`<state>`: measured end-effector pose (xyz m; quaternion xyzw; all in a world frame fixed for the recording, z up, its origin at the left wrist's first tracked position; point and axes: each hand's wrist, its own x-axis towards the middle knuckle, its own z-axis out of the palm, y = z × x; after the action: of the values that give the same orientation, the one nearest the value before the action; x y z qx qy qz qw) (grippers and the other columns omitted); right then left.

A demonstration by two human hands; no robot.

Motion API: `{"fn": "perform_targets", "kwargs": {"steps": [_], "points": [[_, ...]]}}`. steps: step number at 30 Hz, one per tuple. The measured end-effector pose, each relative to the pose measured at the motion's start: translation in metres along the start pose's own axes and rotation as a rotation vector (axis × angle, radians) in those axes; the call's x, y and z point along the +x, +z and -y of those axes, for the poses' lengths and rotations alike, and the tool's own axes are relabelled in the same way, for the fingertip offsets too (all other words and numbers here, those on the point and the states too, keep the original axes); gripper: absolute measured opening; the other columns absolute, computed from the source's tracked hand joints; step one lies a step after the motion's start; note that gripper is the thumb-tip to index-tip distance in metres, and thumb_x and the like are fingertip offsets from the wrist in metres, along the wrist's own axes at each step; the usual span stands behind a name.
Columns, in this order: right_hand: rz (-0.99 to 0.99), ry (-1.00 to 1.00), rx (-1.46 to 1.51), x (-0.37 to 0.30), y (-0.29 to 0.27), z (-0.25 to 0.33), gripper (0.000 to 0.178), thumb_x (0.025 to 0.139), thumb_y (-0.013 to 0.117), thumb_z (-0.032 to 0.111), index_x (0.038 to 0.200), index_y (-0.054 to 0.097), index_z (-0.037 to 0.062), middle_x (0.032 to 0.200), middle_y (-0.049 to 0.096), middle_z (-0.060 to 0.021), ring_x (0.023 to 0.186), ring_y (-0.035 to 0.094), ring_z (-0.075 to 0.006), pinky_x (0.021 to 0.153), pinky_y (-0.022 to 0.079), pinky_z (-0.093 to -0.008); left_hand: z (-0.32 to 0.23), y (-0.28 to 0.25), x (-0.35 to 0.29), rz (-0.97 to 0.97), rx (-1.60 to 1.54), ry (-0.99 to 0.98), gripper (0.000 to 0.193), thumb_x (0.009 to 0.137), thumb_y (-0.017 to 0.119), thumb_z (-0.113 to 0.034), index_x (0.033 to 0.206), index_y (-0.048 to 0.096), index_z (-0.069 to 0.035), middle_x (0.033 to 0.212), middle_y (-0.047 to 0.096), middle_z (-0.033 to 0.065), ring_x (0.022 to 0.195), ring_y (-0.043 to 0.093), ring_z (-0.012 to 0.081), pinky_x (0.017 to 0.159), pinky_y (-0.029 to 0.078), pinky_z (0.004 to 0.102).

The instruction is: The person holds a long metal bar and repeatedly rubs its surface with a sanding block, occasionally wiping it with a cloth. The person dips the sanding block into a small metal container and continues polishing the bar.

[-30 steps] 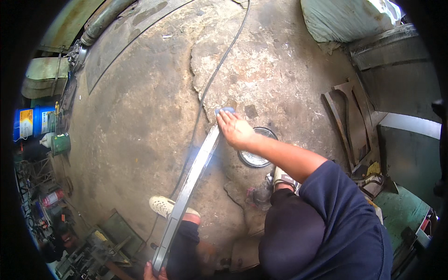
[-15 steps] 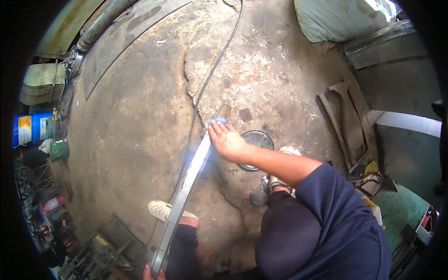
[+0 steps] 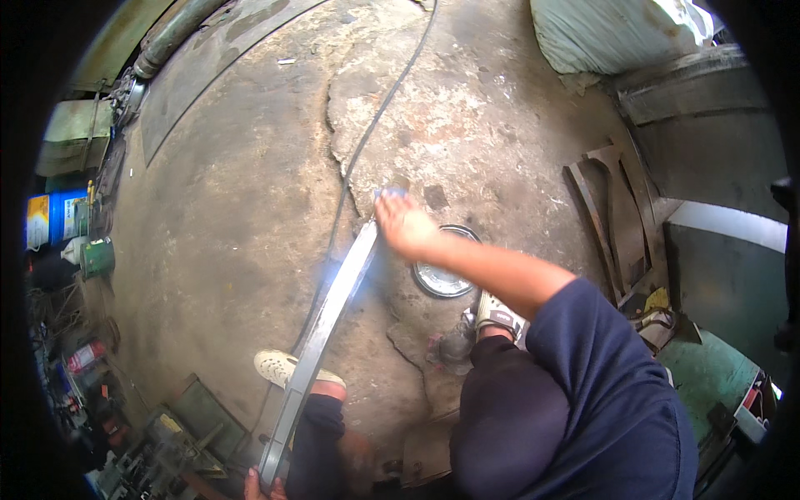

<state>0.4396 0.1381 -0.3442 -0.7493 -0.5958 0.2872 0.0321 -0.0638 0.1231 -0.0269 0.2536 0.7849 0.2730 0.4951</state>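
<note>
A long grey metal bar [image 3: 310,357] slants away from me, its near end by my left leg and its far end above the concrete floor. My left hand [image 3: 265,486] is closed around the near end, partly cut off by the picture's lower edge. At the far end, my right hand [image 3: 406,227] presses a small bluish-grey pad or cloth [image 3: 389,192] with its fingers. The pad is mostly covered and slightly blurred, so its exact kind cannot be told. A bright glare lies on the bar's middle.
Beneath my right forearm stands a round dark-rimmed pan [image 3: 444,283], beside a greyish crumpled-looking object [image 3: 456,343]. A black cable [image 3: 360,154] crosses the cracked floor. Metal frame pieces [image 3: 612,217] lean at the right; a blue bucket [image 3: 62,217] and clutter line the left.
My right hand and the pad have moved a little farther away, to the bar's far tip. The near end, with my left hand, has shifted slightly left in the view.
</note>
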Motion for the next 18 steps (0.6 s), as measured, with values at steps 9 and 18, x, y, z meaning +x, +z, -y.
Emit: {"fn": "perform_targets", "kwargs": {"steps": [9,18], "points": [[-0.437,-0.063,-0.486,-0.003,0.048,0.034,0.062,0.096,0.044,0.018,0.15,0.029,-0.008,0.156,0.035,-0.0255,0.145,0.036,-0.0292,0.12,0.029,-0.0471,0.0,0.008,-0.005,-0.041,0.0,-0.021,0.023,0.094,0.07,-0.027,0.106,0.067,-0.008,0.097,0.071,-0.0004,0.08,0.069,0.0109,0.066,0.06,0.0241],[-0.335,-0.314,-0.098,-0.048,0.033,0.034,0.065,0.091,0.046,0.016,0.15,0.031,-0.0054,0.158,0.03,-0.0255,0.148,0.031,-0.034,0.121,0.02,-0.0547,-0.003,0.015,-0.004,0.019,-0.04,-0.012,0.02,0.093,0.07,-0.022,0.104,0.066,-0.006,0.096,0.071,0.0027,0.078,0.07,0.0132,0.065,0.062,0.0258]]}}
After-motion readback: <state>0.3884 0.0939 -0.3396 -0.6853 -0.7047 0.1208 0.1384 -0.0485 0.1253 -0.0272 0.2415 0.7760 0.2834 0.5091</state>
